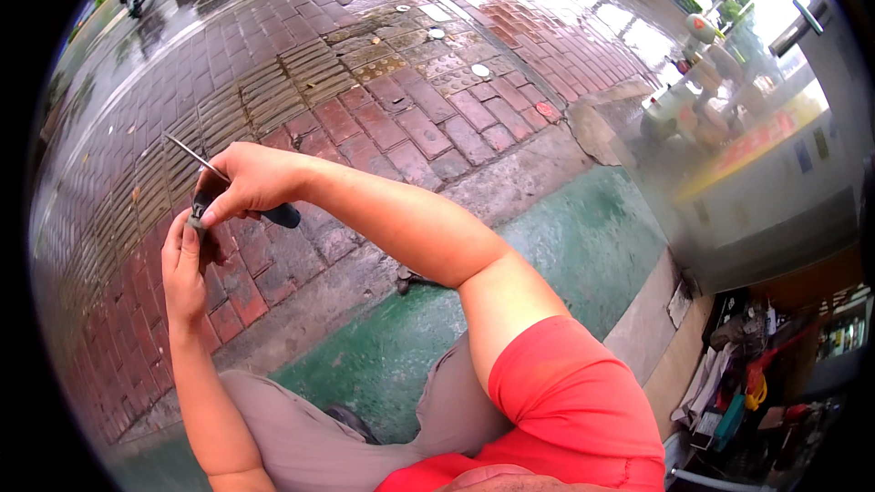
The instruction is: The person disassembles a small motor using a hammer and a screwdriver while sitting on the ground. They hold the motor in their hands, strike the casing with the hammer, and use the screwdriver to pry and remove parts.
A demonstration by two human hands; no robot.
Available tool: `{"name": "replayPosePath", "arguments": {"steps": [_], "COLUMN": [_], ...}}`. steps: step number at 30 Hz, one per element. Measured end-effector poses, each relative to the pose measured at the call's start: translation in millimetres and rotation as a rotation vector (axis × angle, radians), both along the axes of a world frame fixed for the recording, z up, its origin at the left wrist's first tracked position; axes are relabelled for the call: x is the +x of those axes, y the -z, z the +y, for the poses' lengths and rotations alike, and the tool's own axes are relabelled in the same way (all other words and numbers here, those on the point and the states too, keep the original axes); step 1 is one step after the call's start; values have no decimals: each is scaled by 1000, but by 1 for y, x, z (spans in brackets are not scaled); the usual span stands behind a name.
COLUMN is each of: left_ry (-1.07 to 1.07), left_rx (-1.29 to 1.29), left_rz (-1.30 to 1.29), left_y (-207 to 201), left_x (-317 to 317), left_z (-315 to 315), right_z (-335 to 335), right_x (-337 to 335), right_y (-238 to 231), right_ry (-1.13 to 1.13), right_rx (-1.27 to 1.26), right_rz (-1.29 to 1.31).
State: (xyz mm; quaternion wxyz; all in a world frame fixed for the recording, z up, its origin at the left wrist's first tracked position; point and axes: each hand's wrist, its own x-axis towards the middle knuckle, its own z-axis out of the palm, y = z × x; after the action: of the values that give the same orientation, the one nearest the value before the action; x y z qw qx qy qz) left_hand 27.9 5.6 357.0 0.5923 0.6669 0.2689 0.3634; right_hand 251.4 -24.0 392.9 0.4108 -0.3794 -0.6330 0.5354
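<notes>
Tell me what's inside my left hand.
Part of a small greyish piece shows at the fingertips of your left hand. The rest is covered by your grip, so its full shape can't be seen.

Tool handle (284, 216): dark blue, nearly black from where I stand
Tool shaft (196, 157): silvery grey
Small piece (198, 220) against the tool: dull grey-green
Shirt (574, 392): plain bright red, as far as I see
Trousers (301, 428): plain taupe grey
Bricks (392, 123): wet maroon-red, some greyer, laid in staggered rows
Ribbed tiles (301, 73): brownish yellow, in parallel raised bars
Studded tiles (448, 82): muddy yellow-brown, dotted
Painted strip (583, 219) along the pavement's near edge: mottled green with paler scuffs
Display case (775, 210): grey, with a yellow band and red marks
</notes>
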Motion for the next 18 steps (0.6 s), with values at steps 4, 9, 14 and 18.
{"name": "replayPosePath", "arguments": {"steps": [4, 9, 14, 18], "left_ry": [-57, -155, -259, -267], "left_rx": [-16, -104, -258, -183], "left_rz": [17, -41, -83, -46], "left_y": [6, 19, 1, -4], "left_x": [2, -9, 18, 16], "left_z": [7, 21, -6, -10], "right_z": [7, 1, 4, -1], "right_x": [-14, -44, -30, -26], "right_y": [10, 1, 9, -2], "right_ry": [226, 468, 481, 446], "right_rx": [283, 406, 392, 390], "right_rz": [-184, -423, -320, -340]}}
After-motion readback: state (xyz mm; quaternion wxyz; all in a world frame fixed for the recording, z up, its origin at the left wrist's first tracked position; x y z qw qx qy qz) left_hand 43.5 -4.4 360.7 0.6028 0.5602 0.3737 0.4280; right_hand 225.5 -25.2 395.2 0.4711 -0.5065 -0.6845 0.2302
